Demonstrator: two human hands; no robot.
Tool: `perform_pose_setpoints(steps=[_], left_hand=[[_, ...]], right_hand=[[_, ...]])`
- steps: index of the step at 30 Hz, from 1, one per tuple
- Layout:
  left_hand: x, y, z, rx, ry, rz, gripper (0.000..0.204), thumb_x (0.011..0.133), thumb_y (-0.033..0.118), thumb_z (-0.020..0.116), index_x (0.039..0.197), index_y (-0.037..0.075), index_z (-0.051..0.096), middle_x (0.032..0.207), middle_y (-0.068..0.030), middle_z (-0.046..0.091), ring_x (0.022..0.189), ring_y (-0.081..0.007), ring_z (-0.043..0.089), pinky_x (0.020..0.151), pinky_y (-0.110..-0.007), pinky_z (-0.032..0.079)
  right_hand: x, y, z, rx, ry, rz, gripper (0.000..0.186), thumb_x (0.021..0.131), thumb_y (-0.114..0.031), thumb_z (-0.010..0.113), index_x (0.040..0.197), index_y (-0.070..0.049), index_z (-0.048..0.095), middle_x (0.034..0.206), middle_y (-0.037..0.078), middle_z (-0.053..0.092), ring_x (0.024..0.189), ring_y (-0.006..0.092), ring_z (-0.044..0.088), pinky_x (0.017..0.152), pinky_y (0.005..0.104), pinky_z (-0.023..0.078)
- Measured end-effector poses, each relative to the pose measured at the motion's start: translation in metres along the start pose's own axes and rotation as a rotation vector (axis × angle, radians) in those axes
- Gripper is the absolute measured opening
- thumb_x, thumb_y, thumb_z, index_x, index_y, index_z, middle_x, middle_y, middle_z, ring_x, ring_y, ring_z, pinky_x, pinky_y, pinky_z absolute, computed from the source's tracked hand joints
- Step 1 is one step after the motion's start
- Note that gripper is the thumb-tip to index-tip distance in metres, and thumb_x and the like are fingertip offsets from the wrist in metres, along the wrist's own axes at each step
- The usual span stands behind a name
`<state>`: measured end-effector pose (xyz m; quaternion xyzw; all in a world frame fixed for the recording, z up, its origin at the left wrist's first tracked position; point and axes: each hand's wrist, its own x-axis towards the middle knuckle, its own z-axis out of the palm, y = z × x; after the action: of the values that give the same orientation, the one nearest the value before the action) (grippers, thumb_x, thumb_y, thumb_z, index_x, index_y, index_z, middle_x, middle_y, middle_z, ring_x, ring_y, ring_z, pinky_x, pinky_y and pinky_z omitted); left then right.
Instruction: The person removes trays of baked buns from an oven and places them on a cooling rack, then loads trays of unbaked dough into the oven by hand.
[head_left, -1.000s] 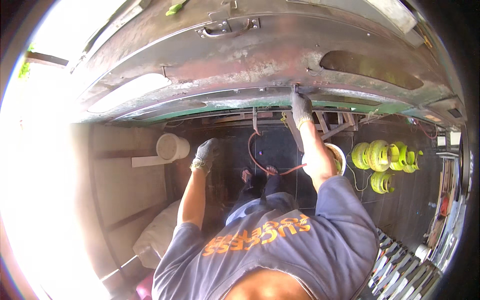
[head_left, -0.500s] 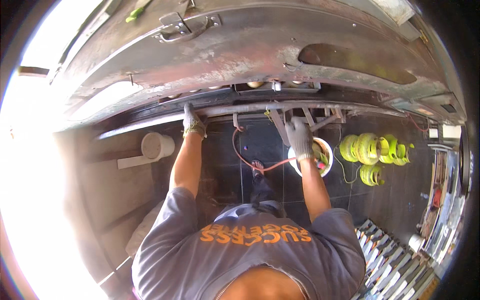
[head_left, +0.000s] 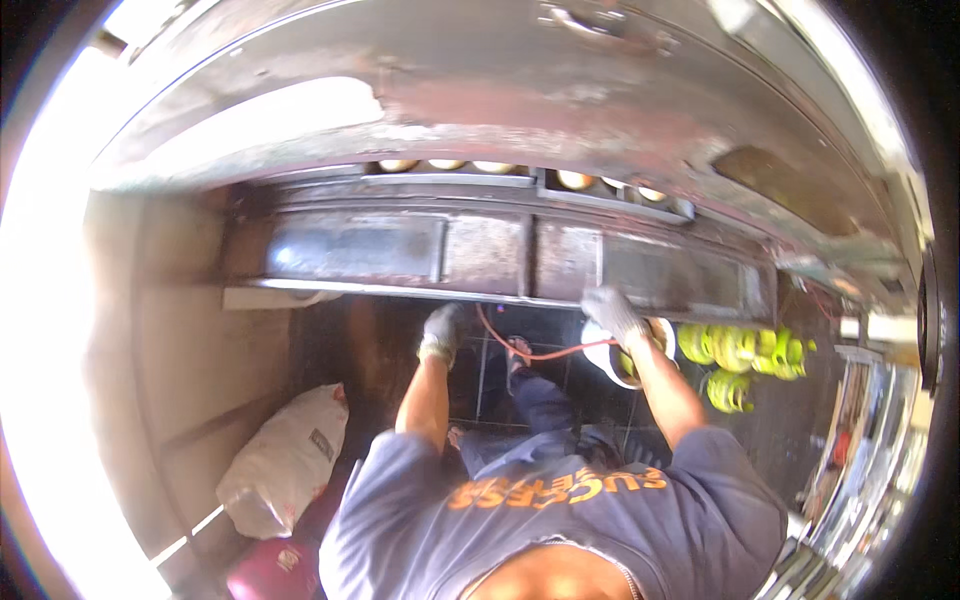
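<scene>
My left hand (head_left: 440, 333), in a grey knit glove, is at the near edge of a long dark metal panel (head_left: 487, 262) with rectangular glossy insets. Its fingertips are partly hidden at that edge. My right hand (head_left: 615, 316), gloved alike, closes over the same edge further right and is slightly blurred. The panel lies out in front of a large worn metal cabinet (head_left: 560, 110). Behind it, dark trays (head_left: 450, 180) in the cabinet's gap hold several pale round things (head_left: 574, 180), too small to name.
Beneath my right hand stands a white bucket (head_left: 598, 352), with a reddish hose (head_left: 550, 355) running to it. Several yellow-green gas cylinders (head_left: 735, 347) are on the dark tiled floor at the right. A white sack (head_left: 290, 460) leans at the left above a dark pink object (head_left: 275, 570).
The panel, seen nearly edge-on before, now shows its broad face, and its near edge is lower in view. Both hands have come closer to me with it. The view has shifted left.
</scene>
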<state>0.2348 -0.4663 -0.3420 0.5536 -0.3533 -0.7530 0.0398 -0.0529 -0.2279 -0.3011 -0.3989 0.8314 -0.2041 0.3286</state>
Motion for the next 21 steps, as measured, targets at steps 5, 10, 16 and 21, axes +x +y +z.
perform_pose_setpoints(steps=[5,10,16,21], left_hand=[[-0.116,-0.117,-0.15,0.243,0.233,0.263,0.048,0.093,0.024,0.063,0.133,-0.003,0.061,0.109,-0.0059,0.067,0.096,-0.0138,0.059,0.084,-0.029,0.047],[-0.281,-0.343,-0.311,1.18,0.462,-0.107,0.043,0.096,0.036,0.059,0.124,0.005,0.069,0.098,-0.0123,0.072,0.094,-0.0218,0.068,0.085,-0.038,0.055],[-0.336,-0.403,-0.357,1.149,0.161,-0.499,0.041,0.098,0.033,0.053,0.131,0.013,0.066,0.132,-0.0191,0.066,0.122,-0.039,0.062,0.1,-0.047,0.052],[-0.225,-0.284,-0.391,1.238,0.183,0.206,0.033,0.101,0.023,0.049,0.122,0.004,0.065,0.12,-0.024,0.068,0.111,-0.0422,0.064,0.097,-0.049,0.051]], right_hand=[[0.202,-0.153,0.062,0.035,0.368,-0.247,0.047,0.092,-0.027,0.056,0.131,-0.001,0.061,0.13,0.028,0.062,0.127,0.0401,0.057,0.107,0.0467,0.046],[0.293,-0.254,0.084,-0.048,0.226,-0.098,0.051,0.084,-0.029,0.062,0.128,-0.004,0.062,0.129,0.027,0.063,0.122,0.0418,0.059,0.103,0.048,0.048],[0.216,-0.239,0.141,-0.112,0.335,0.028,0.034,0.094,-0.03,0.056,0.108,-0.002,0.068,0.114,0.025,0.068,0.11,0.0421,0.065,0.091,0.0517,0.051],[0.107,-0.224,0.206,-0.156,0.458,-0.068,0.028,0.092,-0.032,0.064,0.095,-0.004,0.065,0.098,0.02,0.067,0.096,0.041,0.065,0.082,0.0517,0.052]])
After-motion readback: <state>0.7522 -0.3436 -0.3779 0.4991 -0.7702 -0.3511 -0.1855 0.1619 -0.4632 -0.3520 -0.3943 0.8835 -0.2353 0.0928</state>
